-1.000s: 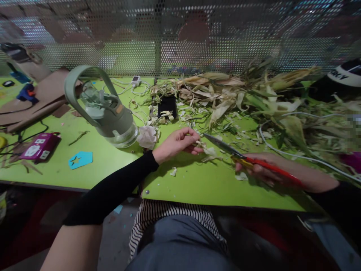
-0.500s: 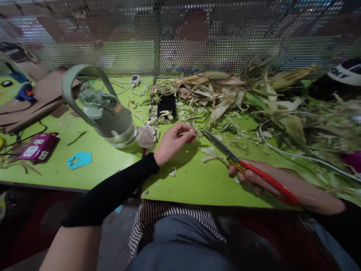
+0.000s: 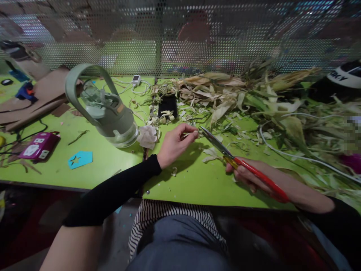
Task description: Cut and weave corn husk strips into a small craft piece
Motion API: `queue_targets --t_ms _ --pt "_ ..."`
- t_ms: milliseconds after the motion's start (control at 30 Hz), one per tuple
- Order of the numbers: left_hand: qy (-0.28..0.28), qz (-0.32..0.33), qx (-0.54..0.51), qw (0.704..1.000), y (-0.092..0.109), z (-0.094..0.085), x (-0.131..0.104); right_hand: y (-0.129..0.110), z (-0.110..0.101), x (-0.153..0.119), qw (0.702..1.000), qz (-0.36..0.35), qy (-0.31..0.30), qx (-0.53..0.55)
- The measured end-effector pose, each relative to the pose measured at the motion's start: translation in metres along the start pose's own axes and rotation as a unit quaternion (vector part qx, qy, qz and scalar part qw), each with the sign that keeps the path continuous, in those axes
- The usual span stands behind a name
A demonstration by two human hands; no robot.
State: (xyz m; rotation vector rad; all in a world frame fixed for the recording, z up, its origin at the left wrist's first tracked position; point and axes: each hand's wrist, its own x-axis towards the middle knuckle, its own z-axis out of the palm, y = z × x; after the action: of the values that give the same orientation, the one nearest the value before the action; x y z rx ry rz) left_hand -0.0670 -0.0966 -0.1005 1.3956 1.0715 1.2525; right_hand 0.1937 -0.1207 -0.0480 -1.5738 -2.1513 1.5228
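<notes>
My right hand is wrapped around the red handles of a pair of scissors. The blades point up and to the left, their tips close to my left fingertips. Above the green table my left hand is closed in a pinch, thumb against forefinger. Whatever sits between those fingertips is too small to make out. Pale scraps of corn husk lie on the tabletop below the blades. Behind my left hand is a black phone-like slab, with husk shreds on and around it.
A heap of dry corn husks spreads along the back right, a white cable crossing it. At left stand a green water bottle, a crumpled tissue, a purple power strip and a blue card. Perforated metal mesh rises behind.
My right hand and the scissors have shifted slightly left, bringing the tips nearer my left fingers. My left hand has moved a little to the right, still pinched.
</notes>
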Motion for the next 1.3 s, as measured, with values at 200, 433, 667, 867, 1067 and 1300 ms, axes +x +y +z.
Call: queue_targets --t_ms 200,433,667,867,1067,1300 --pt "0.006 0.020 0.014 1.000 -0.003 0.001 0.000 -0.004 0.000 -0.001 1.000 0.000 0.001 -0.018" --pt "0.001 0.009 0.014 1.000 -0.004 0.003 0.000 -0.008 0.002 0.001 0.997 0.065 0.009 0.038" --pt "0.007 -0.022 -0.014 1.000 0.000 0.002 0.000 -0.014 0.007 -0.001 0.991 0.102 0.032 0.074" --pt "0.035 -0.144 -0.223 0.964 0.009 0.002 0.005 -0.015 0.014 0.003 0.987 0.022 0.114 0.109" --pt "0.064 -0.188 -0.289 0.937 0.012 -0.003 0.011 -0.021 0.000 0.030 0.965 0.014 0.171 -0.198" --pt "0.075 -0.209 -0.314 0.923 0.014 -0.003 0.011 -0.025 -0.006 0.037 0.939 0.050 0.185 -0.285"
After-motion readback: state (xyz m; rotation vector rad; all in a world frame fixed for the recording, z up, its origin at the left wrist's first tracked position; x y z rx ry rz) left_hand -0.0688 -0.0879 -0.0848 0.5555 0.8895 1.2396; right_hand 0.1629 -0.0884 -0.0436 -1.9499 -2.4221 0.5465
